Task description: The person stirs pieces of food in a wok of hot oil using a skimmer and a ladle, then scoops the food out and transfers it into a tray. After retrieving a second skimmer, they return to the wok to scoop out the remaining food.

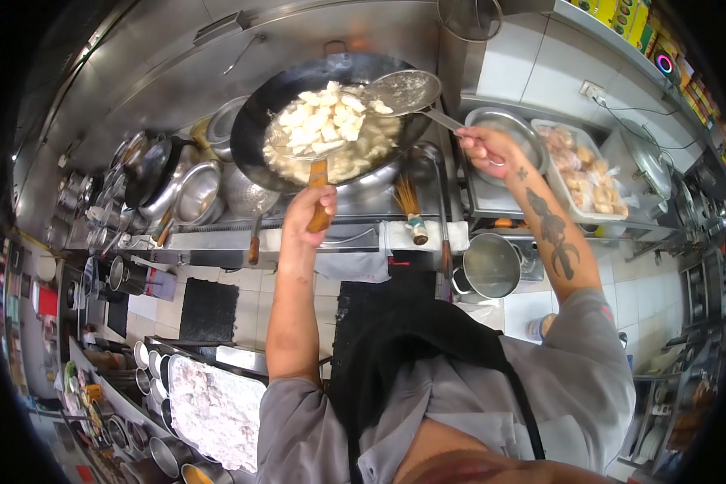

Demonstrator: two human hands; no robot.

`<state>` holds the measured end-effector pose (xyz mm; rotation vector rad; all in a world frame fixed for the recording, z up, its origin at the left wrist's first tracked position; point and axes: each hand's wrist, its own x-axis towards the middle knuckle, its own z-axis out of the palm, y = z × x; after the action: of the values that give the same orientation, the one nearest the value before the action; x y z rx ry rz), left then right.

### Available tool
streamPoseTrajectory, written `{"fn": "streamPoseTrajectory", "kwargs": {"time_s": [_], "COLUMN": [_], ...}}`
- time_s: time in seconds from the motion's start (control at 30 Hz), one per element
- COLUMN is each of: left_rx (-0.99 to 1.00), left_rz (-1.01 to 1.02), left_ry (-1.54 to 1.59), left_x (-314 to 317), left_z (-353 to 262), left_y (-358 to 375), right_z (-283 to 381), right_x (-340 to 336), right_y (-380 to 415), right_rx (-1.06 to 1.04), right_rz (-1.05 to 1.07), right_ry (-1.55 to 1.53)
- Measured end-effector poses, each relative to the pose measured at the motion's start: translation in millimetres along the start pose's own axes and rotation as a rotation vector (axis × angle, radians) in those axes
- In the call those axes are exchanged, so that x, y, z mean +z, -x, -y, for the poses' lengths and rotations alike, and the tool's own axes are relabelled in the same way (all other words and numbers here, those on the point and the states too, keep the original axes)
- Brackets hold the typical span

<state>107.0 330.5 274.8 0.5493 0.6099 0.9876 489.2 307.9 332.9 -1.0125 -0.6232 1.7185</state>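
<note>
A large black wok (252, 145) holds bubbling liquid with pale pieces in it. My left hand (307, 211) grips the wooden handle of a strainer (319, 181), whose mesh bowl is heaped with pale chunks (323, 121) over the wok. In my right hand (490, 150) is the metal handle of a perforated skimmer (407, 91). The skimmer's round head hangs over the wok's right side, just right of the heaped chunks. One pale piece shows beside the skimmer's left edge.
Metal bowls (198, 194) and pans stand left of the wok. A bamboo brush (412, 211) and white cloth (457, 235) lie in front. A plastic tub (582, 171) of bagged food sits at right, above a steel pot (492, 266). A tray of white-coated food (214, 407) is lower left.
</note>
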Motion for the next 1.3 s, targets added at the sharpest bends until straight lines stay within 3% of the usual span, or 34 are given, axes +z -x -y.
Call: {"fn": "streamPoseTrajectory", "kwargs": {"time_s": [0.17, 0.43, 0.73, 0.93, 1.13, 1.3], "left_rx": [0.013, -0.007, -0.064, -0.055, -0.017, 0.003], "left_rz": [-0.022, -0.023, 0.039, 0.020, 0.016, 0.030], "left_ry": [-0.103, 0.049, 0.140, 0.103, 0.102, 0.110], "left_x": [-4, 11, 12, 15, 22, 24], "left_z": [-3, 1, 5, -7, -18, -21], "left_y": [-14, -32, -16, -1, 8, 19], "right_z": [6, -2, 3, -13, -40, -43], "right_x": [25, 75, 44, 11, -6, -20], "right_y": [19, 32, 17, 3, -11, -17], "right_rx": [-0.156, -0.239, -0.304, -0.184, -0.136, -0.143], "right_rz": [-0.026, -0.108, -0.234, -0.319, -0.265, -0.111], "right_ry": [0.252, 0.639, 0.600, 0.583, 0.586, 0.166]}}
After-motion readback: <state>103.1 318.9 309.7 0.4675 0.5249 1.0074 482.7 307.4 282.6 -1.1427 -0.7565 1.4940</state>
